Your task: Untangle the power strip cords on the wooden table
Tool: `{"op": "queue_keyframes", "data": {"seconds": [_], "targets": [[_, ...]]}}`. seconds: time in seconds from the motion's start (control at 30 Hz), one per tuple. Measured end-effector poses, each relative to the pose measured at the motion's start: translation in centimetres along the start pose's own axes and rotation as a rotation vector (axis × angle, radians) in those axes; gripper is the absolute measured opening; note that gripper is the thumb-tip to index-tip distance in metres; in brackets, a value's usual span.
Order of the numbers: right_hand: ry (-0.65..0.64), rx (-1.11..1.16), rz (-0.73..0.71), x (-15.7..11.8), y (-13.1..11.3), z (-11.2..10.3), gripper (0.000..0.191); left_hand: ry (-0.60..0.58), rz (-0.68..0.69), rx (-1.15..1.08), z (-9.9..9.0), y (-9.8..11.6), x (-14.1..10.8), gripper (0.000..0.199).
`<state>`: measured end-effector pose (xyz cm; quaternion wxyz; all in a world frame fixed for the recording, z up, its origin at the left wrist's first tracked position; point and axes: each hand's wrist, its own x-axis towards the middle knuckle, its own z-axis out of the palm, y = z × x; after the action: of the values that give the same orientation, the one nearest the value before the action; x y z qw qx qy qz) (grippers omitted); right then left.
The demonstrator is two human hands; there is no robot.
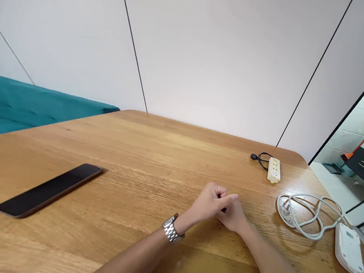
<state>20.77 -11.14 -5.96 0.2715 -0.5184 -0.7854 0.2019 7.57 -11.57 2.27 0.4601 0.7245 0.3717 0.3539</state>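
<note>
Near the middle of the wooden table [153,168], my left hand [209,202] and my right hand [232,216] rest together, touching. The left is curled closed, its thumb lying across the top of the right. Fingers of the right hand are folded in too, partly hidden behind the left. No object shows in either one. A silver metal watch [173,228] circles my left wrist.
A flat black panel, like a tablet [49,190], lies at the left. Toward the right are a small power strip [274,170] with a black plug and a white extension lead [349,248] with looped cable. Beyond the table stand a teal sofa [39,108] and white wall [215,58].
</note>
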Motion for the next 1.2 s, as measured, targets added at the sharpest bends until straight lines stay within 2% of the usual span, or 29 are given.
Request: {"op": "queue_keyframes", "data": {"seconds": [0.1,0.2,0.33,0.43,1.2], "targets": [[0.037,0.030,-0.004,0.1,0.0,0.0,0.039,-0.016,-0.082,0.246,-1.1,-4.9,0.2,0.053],[0.058,0.019,-0.002,0.0,-0.3,-0.2,0.041,-0.059,-0.092,0.436,-1.8,-6.9,0.2,0.046],[0.075,-0.067,-0.003,-0.3,-0.7,-0.4,0.034,-0.085,-0.063,0.666,-1.6,-6.2,0.1,0.037],[0.054,-0.096,-0.023,-0.5,-0.7,-0.4,0.029,-0.113,-0.062,0.755,-1.3,-5.5,0.0,0.035],[-0.021,-0.166,0.001,-0.4,-0.9,-0.6,0.022,-0.143,-0.062,0.798,-1.4,-6.2,0.0,0.033]]}}
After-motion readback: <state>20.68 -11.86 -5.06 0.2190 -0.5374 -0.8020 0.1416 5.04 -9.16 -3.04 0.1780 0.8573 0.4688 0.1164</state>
